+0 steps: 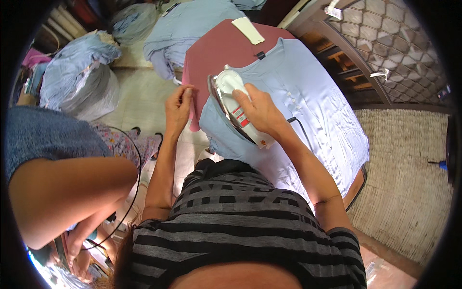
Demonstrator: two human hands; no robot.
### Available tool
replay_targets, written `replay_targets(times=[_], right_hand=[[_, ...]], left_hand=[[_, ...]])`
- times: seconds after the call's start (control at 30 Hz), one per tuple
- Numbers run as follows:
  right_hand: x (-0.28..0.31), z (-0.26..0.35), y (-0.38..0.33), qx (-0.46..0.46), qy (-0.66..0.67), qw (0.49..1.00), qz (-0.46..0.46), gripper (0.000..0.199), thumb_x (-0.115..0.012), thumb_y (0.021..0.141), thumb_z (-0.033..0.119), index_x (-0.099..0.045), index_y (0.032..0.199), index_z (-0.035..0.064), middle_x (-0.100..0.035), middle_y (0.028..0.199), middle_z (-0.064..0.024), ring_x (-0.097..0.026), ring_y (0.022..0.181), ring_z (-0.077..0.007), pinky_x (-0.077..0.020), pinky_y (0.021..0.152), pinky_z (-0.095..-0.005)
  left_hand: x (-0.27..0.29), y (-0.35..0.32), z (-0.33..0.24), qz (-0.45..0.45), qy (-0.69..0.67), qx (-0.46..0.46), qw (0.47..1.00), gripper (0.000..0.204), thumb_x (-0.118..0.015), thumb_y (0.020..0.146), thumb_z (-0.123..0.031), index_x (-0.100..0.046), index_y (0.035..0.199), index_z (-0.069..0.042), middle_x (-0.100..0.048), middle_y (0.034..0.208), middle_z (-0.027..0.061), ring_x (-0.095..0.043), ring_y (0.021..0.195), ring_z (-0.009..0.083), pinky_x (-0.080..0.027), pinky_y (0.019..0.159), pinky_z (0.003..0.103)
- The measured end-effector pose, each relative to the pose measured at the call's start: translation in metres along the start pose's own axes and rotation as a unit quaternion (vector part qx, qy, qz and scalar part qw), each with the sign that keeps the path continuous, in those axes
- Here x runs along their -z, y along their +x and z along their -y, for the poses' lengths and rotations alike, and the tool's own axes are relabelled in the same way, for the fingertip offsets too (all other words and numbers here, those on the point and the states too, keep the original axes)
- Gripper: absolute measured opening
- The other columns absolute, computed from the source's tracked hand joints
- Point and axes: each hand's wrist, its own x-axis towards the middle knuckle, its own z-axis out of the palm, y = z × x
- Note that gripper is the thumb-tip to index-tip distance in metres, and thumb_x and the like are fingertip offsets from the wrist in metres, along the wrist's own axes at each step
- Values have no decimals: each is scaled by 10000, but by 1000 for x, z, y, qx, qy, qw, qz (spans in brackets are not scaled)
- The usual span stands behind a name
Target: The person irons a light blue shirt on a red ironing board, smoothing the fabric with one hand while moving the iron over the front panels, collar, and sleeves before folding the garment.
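R fingers (244, 96) are clamping on the white iron (228, 81), R hand (262, 111) coming over it from the R side. L fingers (186, 91) are bunching together w/ thumb in; can't tell if they're pinching anything. L hand (176, 110) is hovering by the L edge of the desk (207, 50), near the iron; contact unclear.

Iron is sitting over the L part of a lt-blue garment (313, 91), dark soleplate edge facing L; flat or tilted, can't tell. Garment is spreading over most of the desk, hanging past the near edge, wrinkling toward lower R. Small dark tag (261, 56) is showing at its neckline. Pale strip (248, 31) is lying on the maroon cover, far end.

Further out: blue cloth pile (187, 24) is lying beyond the desk, upper L; plastic bag (103, 94) w/ more blue cloth is standing on the floor, L. Another person (72, 192) is sitting lower L, bare leg showing, black cable (139, 166) curving alongside. Mesh gate (380, 53) is standing R, woven mat (399, 178) lying below it.
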Motion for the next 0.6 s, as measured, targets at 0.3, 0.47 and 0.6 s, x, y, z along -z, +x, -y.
replay_targets(times=[0.3,0.47,0.6], right_hand=[[26,-22,-74,-35,-9,999,-23,432,-489,1022,390,-558,1000,-36,-641,822,-278,-652,806,-412,-486,721,-430],[19,-62,-103,-55,87,989,-109,334,-486,1048,340,-561,989,20,-588,670,-89,-588,587,-166,-448,569,-303],[20,-67,-95,-59,284,947,-141,229,-461,1055,257,-506,1025,34,-469,644,1,-449,488,-72,-379,478,-229]], left_hand=[[-59,42,-33,77,96,-210,970,169,-612,962,-103,-705,1055,4,-696,1006,105,-636,920,208,-500,802,314],[-110,67,-27,112,234,-269,927,199,-690,884,-171,-696,1047,-57,-671,965,105,-602,949,300,-464,850,429],[-131,86,-32,178,343,-210,898,229,-744,834,-237,-692,984,-72,-678,930,81,-615,929,301,-468,825,434]])
